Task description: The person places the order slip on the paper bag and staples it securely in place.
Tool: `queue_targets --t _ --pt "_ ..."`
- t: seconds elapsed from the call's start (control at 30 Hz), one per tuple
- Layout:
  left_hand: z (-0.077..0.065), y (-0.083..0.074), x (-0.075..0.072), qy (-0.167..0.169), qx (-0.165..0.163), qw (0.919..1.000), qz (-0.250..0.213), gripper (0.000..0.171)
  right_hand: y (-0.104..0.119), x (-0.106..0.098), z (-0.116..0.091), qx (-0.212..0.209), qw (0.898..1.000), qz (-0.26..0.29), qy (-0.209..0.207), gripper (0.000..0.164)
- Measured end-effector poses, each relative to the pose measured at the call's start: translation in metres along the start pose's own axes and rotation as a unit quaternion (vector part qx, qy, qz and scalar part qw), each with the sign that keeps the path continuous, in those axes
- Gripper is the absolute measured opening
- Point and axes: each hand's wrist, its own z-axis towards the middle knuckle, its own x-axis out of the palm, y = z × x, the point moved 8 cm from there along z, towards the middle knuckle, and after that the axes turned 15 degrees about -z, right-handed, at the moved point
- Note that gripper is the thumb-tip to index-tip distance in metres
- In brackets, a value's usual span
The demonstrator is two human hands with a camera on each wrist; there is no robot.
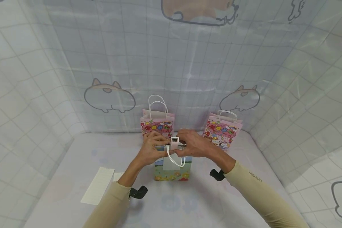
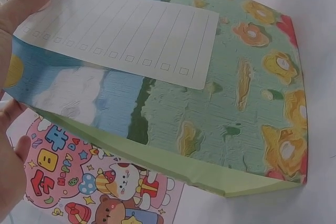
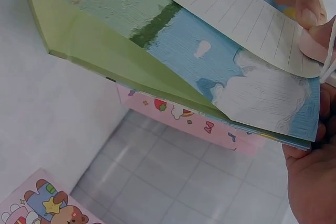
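Mid-table, in front of two pink bags: both hands on the top edge of a landscape-print bag.
Left hand pinching the bag's top edge, thumb in front, fingers behind; right hand mirrors it from the other side. Lined sheet with a row of checkboxes lies over the bag's front, its upper end under the thumbs. Small pink-and-white device sits between the hands at the bag's top; can't tell which hand bears its weight. White handle droops over the front. One pink bag stands behind the left hand, the other pink bag behind the right forearm. White paper strip on the table, beside the left forearm.
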Motion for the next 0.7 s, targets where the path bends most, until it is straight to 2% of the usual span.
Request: queue_targets --t 0.2,0.37,0.5,0.7 --pt "-0.0001 0.0002 0.0004 -0.002 0.001 1.0000 0.004 0.040 -0.0005 -0.0008 -0.0003 0.005 1.000 -0.001 0.003 0.026" --pt "-0.0011 0.0006 0.0007 0.005 -0.010 0.9999 0.002 0.041 -0.0004 -0.0009 0.0003 -0.001 1.000 0.000 -0.002 0.024" --pt "-0.0018 0.0011 0.0006 0.010 -0.031 0.9994 -0.009 0.040 -0.0007 -0.0011 0.0014 -0.005 1.000 0.000 -0.007 0.022" --pt "-0.0042 0.0039 0.0012 0.021 -0.068 0.9974 -0.011 0.046 -0.0009 -0.0001 0.0034 0.002 1.000 -0.009 0.003 0.029"
